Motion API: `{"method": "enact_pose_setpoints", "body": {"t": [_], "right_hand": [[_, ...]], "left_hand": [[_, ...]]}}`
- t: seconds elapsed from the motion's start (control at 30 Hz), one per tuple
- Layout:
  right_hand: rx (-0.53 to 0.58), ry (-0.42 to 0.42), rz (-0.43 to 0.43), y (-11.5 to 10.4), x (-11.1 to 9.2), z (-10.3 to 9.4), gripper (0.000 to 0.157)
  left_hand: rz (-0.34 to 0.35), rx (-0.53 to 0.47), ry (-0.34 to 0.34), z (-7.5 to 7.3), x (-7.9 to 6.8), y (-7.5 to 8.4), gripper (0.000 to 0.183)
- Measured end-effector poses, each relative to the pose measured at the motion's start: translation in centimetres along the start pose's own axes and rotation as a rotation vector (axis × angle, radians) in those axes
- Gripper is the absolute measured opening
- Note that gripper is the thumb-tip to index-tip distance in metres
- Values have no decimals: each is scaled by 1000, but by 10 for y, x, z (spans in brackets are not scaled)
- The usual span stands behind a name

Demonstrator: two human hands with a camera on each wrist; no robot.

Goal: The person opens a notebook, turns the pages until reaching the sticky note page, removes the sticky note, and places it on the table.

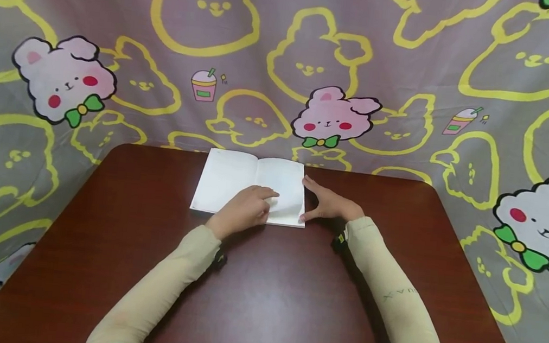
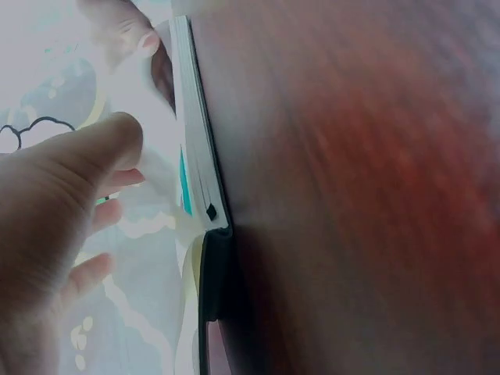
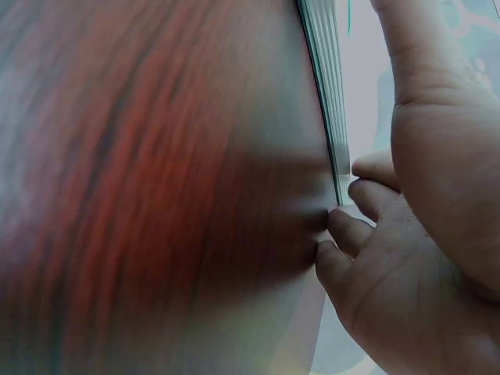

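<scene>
Left hand (image 1: 244,209) was found over the near edge of an open book (image 1: 226,183), its fingers loosely extended over the right-hand page; contact with the paper could not be confirmed. Right hand (image 1: 334,205) stood at the book's right edge, thumb and fingers spread wide, thumb by the near right corner. Lying flat, the book reached the far edge of the worktop (image 1: 263,301), slightly left of that edge's middle. Patterned cloth (image 1: 411,69) hung behind. Beige sleeves (image 1: 161,292) covered both forearms.
</scene>
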State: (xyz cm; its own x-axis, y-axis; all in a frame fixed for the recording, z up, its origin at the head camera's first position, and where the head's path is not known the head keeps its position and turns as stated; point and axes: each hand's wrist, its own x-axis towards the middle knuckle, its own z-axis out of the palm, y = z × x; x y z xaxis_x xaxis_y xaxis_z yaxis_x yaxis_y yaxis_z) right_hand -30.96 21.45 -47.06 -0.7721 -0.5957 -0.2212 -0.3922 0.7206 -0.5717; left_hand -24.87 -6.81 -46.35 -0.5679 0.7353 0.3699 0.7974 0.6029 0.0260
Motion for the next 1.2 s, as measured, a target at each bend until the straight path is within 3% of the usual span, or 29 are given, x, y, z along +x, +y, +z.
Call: {"method": "enact_pose_setpoints", "body": {"t": [0.13, 0.27, 0.43, 0.57, 0.73, 1.03, 1.2], "right_hand": [[1, 17, -8, 1, 0, 0, 127], [1, 28, -45, -1, 1, 2, 128], [-8, 20, -73, -7, 4, 4, 126], [-40, 3, -58, -10, 6, 7, 121], [-59, -7, -24, -12, 6, 12, 119], [-37, 10, -5, -14, 6, 11, 120], [-31, -2, 4, -14, 5, 10, 121]], "left_hand": [[-74, -58, 66, -7, -7, 0, 11], [-195, -87, 119, -12, -15, 2, 13], [-341, -128, 209, -13, -20, 6, 15], [-415, -187, 277, -12, -20, 7, 16], [-460, -229, 356, -17, -21, 3, 17], [-506, -268, 460, -42, -22, -9, 23], [-536, -278, 483, -53, -30, -14, 25]]}}
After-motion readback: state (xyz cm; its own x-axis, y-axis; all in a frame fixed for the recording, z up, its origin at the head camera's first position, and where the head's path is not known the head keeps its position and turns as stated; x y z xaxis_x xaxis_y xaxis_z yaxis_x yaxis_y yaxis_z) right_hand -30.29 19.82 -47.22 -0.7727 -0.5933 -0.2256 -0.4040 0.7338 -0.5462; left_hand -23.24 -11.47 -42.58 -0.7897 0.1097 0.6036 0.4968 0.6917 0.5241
